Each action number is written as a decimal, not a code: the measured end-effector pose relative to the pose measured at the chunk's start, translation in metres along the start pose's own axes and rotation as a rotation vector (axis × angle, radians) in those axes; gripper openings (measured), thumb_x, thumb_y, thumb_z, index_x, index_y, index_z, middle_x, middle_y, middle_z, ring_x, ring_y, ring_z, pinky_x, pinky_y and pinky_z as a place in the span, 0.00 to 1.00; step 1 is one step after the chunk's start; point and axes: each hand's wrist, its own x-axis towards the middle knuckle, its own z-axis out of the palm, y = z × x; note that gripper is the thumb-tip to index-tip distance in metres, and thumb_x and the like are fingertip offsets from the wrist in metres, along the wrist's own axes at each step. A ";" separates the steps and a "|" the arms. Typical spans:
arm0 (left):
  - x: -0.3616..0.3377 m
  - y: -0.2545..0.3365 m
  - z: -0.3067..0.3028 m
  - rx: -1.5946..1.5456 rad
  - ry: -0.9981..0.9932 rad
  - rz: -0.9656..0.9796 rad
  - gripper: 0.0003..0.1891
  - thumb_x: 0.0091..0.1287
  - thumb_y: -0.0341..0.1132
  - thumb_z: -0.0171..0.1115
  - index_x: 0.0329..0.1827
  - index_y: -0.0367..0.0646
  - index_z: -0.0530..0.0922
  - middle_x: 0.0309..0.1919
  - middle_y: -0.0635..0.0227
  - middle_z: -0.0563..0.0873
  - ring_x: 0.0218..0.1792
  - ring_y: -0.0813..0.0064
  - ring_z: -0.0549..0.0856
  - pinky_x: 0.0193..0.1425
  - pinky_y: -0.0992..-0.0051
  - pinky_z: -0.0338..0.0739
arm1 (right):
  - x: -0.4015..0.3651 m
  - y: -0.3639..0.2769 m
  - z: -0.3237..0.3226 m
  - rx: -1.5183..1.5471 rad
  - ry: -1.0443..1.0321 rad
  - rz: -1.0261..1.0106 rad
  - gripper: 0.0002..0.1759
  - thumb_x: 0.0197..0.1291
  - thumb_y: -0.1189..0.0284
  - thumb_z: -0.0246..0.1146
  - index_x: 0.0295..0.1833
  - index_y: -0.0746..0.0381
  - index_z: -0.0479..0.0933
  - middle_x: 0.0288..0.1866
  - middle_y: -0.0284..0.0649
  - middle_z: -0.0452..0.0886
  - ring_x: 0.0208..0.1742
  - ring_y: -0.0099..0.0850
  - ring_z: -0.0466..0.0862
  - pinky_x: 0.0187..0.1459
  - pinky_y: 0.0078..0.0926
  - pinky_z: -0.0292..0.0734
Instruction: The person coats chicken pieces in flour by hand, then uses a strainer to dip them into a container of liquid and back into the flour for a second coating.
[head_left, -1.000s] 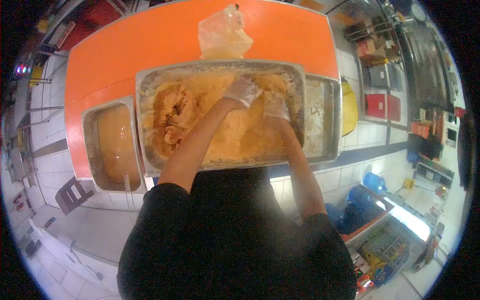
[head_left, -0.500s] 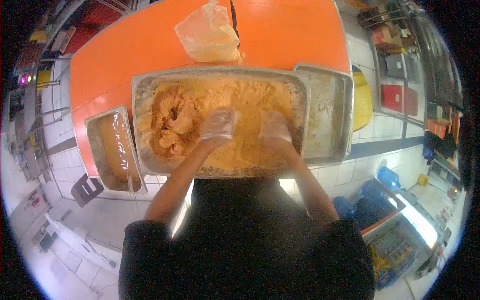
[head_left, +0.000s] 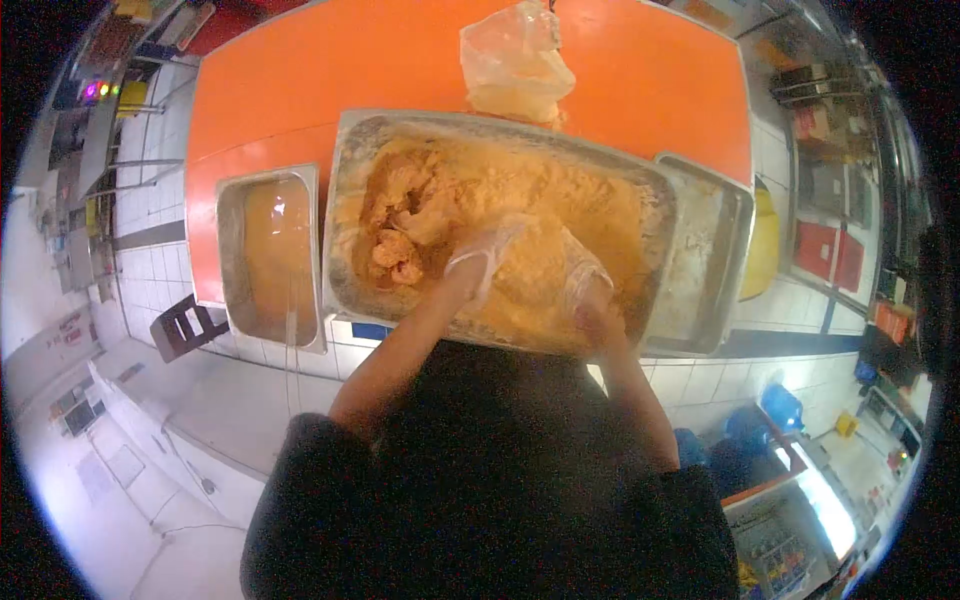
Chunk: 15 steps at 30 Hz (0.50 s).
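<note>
Both hands wear thin clear gloves and reach into a large metal tray [head_left: 333, 200] of orange-yellow powder [head_left: 560, 190]. My left hand [head_left: 488, 258] is in the powder at the tray's middle, just right of several coated, lumpy pieces [head_left: 405, 225]. My right hand [head_left: 590, 285] is farther right, near the front edge. A mound of powder lies between the two hands. Powder and blur hide the fingers of both, so what they hold, if anything, does not show.
A smaller metal pan [head_left: 310, 260] with liquid stands to the left. Another metal tray [head_left: 735, 255] lies at the right, partly under the large one. A powdery plastic bag [head_left: 515, 65] rests on the orange table [head_left: 330, 70] behind.
The view has shifted, so the table and trays appear farther right and the large tray looks turned. Powder has heaped up between my hands, which were lying apart on it before.
</note>
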 end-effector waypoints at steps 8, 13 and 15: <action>-0.092 0.023 -0.109 1.039 0.431 0.481 0.19 0.69 0.34 0.46 0.62 0.40 0.68 0.55 0.60 0.77 0.55 0.65 0.75 0.64 0.72 0.64 | 0.041 -0.085 0.032 -0.050 0.409 -0.596 0.11 0.55 0.73 0.52 0.42 0.63 0.76 0.46 0.45 0.79 0.47 0.40 0.78 0.50 0.36 0.72; -0.107 0.085 -0.098 0.497 0.627 0.007 0.16 0.68 0.33 0.54 0.57 0.39 0.71 0.46 0.69 0.79 0.42 0.79 0.77 0.49 0.78 0.73 | 0.071 -0.084 0.042 0.396 0.246 -0.493 0.20 0.53 0.72 0.54 0.54 0.62 0.73 0.57 0.47 0.75 0.57 0.38 0.74 0.58 0.32 0.66; -0.095 0.075 -0.090 0.505 0.550 0.067 0.16 0.68 0.33 0.53 0.57 0.40 0.72 0.46 0.68 0.79 0.42 0.76 0.78 0.48 0.75 0.74 | 0.062 -0.083 0.010 -0.036 0.396 -0.417 0.14 0.53 0.70 0.55 0.46 0.61 0.75 0.48 0.45 0.77 0.48 0.38 0.76 0.50 0.34 0.70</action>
